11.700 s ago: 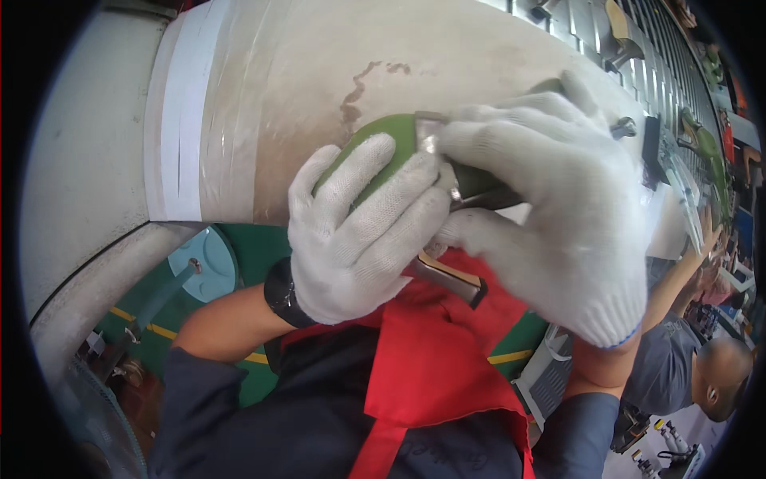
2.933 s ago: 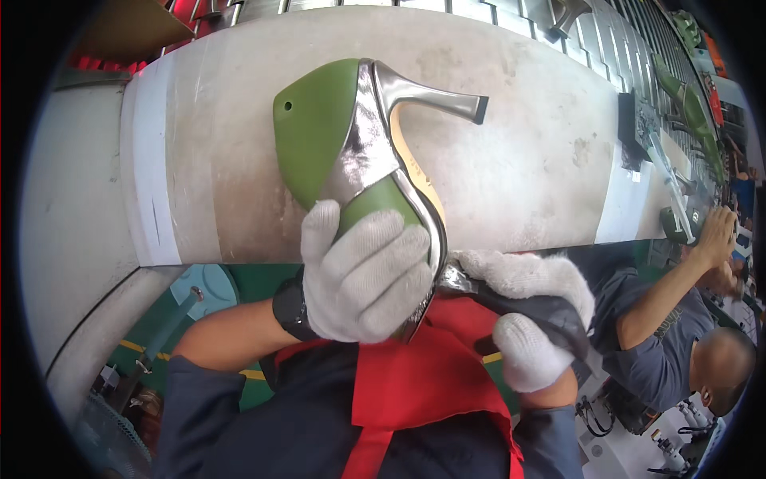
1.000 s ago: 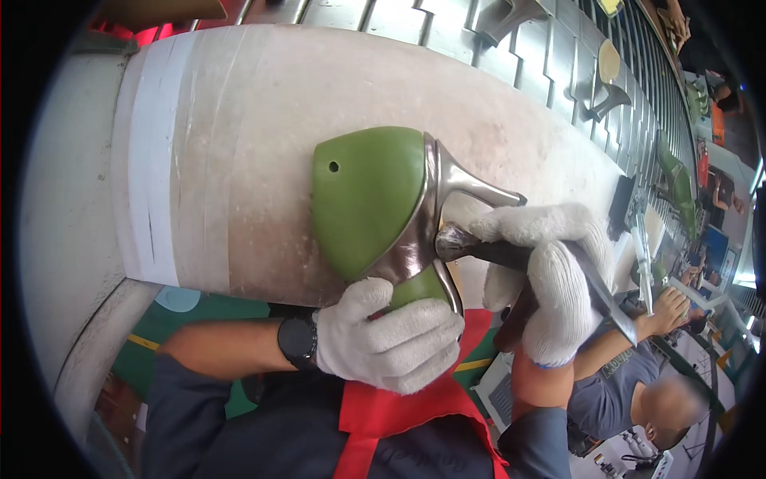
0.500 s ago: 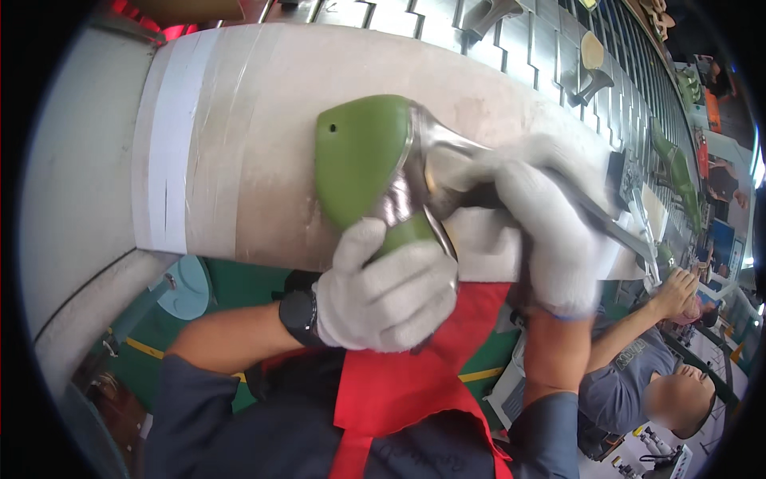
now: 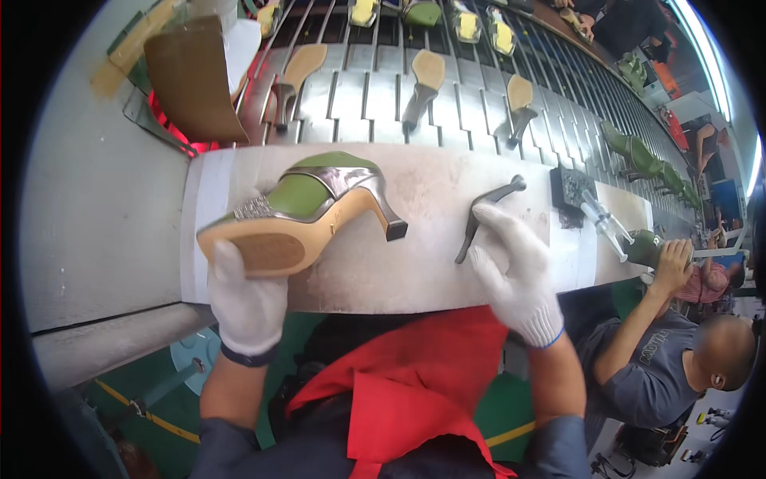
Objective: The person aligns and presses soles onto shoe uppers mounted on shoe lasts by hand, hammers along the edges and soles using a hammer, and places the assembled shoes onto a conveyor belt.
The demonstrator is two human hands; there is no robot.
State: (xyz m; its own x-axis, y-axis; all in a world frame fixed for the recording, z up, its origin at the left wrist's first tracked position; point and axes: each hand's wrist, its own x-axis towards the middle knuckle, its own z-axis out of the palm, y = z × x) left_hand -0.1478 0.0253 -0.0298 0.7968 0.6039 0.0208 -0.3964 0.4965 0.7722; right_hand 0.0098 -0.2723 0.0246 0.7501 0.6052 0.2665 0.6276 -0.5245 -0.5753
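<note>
My left hand (image 5: 246, 299) is closed around the toe end of a high-heeled shoe (image 5: 319, 209), its thumb on the tan sole. The shoe has a green upper, metallic bands, a glittery strip near the toe and a dark-tipped heel. It is tilted on its side over the worktop, with the sole toward me. To the right, a dark metal hand tool (image 5: 488, 209), slim and bent with a rounded end, is at the fingertips of my right hand (image 5: 517, 267). That hand's index finger and thumb are apart, and the index tip meets the tool.
Beyond the pale worktop (image 5: 383, 279) runs a slatted metal conveyor (image 5: 351, 104) with several shoes, some sole up. A black block (image 5: 568, 195) stands right of the tool. A co-worker's hand (image 5: 674, 267) holds a green shoe at the right. A brown board (image 5: 195, 80) stands at far left.
The shoe has moved left and turned from its green side to show its sole. My right hand has come away from the shoe to the right, and the tool is now apart from it.
</note>
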